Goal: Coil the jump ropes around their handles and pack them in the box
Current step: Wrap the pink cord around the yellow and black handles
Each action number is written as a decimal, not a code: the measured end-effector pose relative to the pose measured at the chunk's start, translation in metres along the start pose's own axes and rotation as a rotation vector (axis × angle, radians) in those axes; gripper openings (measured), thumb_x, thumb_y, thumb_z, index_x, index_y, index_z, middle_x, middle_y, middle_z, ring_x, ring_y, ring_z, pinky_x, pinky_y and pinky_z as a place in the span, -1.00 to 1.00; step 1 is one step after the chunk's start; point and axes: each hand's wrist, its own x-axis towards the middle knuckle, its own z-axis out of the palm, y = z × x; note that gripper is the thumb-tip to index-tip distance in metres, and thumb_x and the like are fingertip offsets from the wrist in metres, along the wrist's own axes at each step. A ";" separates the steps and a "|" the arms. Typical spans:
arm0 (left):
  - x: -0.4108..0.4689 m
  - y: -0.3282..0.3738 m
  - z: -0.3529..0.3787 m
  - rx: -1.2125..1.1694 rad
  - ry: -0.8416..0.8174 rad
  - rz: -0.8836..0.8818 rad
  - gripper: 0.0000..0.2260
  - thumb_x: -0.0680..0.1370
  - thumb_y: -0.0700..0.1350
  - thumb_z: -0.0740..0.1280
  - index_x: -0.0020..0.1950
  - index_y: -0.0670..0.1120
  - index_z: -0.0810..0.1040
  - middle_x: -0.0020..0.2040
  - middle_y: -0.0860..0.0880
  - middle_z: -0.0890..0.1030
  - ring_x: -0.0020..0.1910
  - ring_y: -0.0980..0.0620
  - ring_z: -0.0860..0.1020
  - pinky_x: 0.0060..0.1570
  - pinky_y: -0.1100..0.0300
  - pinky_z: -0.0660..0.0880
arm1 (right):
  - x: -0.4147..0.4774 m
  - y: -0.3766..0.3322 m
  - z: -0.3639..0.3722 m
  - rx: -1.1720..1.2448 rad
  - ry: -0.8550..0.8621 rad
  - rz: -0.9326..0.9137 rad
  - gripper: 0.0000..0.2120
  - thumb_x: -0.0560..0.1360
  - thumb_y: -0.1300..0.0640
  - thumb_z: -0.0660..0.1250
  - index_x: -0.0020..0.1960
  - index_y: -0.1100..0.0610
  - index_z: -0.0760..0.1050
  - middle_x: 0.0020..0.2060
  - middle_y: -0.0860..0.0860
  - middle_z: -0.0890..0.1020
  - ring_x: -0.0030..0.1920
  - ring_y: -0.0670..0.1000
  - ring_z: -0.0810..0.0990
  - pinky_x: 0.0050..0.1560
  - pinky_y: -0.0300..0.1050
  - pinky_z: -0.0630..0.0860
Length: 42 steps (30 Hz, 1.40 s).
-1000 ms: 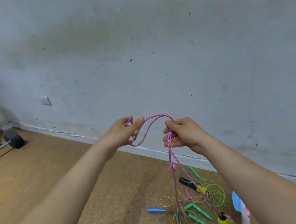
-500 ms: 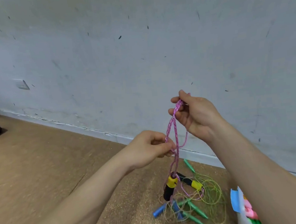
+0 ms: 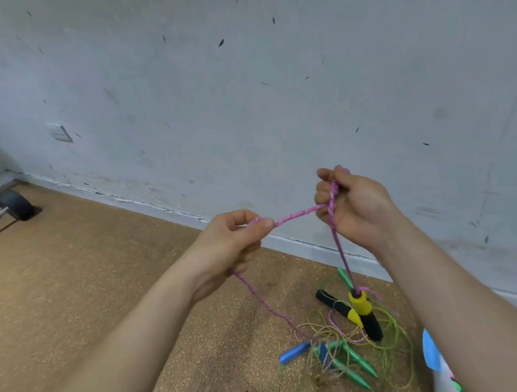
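Hands have drawn apart, tautening the pink jump rope (image 3: 297, 215) between them: left hand (image 3: 227, 246) pinches it, right hand (image 3: 356, 208) grips its strands, yellow-and-black handle (image 3: 363, 307) hanging by the tangle (image 3: 334, 343) on the floor (image 3: 102, 290). Coiling looks barely begun.

rope (image 3: 297, 215) pink-purple speckled | handles (image 3: 365, 313) yellow-black | floor (image 3: 69, 277) tan cork

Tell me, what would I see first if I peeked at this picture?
The pink rope jumps out first, stretched between the left hand and the right hand in the middle. From the right hand it drops to a yellow-and-black handle low on the right. Beside that, a tangle of thin ropes with green and blue handles lies on the brown floor.
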 end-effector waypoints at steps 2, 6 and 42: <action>0.001 -0.004 0.015 0.096 -0.014 -0.052 -0.73 0.43 0.05 0.44 0.00 -0.08 0.55 -0.42 0.04 0.37 -0.50 0.13 0.23 -0.54 0.29 0.11 | -0.004 0.001 0.011 0.030 -0.110 0.032 -0.73 0.67 0.10 0.04 0.02 0.22 0.45 -0.44 0.00 0.43 -0.49 -0.07 0.43 -0.48 -0.27 0.35; 0.002 -0.007 0.041 0.277 -0.148 0.035 -0.77 0.49 0.02 0.41 0.06 -0.09 0.64 -0.41 0.07 0.41 -0.43 0.12 0.33 -0.44 0.28 0.24 | -0.008 0.009 0.023 -0.169 -0.175 -0.004 -0.65 0.68 0.06 0.03 0.08 0.26 0.51 -0.38 0.02 0.45 -0.40 -0.04 0.46 -0.40 -0.22 0.35; -0.039 0.020 -0.034 0.294 -0.122 0.219 -0.66 0.59 0.13 0.17 0.04 -0.07 0.61 -0.19 0.06 0.59 -0.22 0.13 0.55 -0.11 0.21 0.48 | -0.050 0.037 0.068 -1.110 -0.476 -0.010 -0.64 0.63 0.00 0.18 -0.26 0.16 0.47 -0.56 -0.11 0.27 -0.54 -0.11 0.16 -0.53 -0.27 0.10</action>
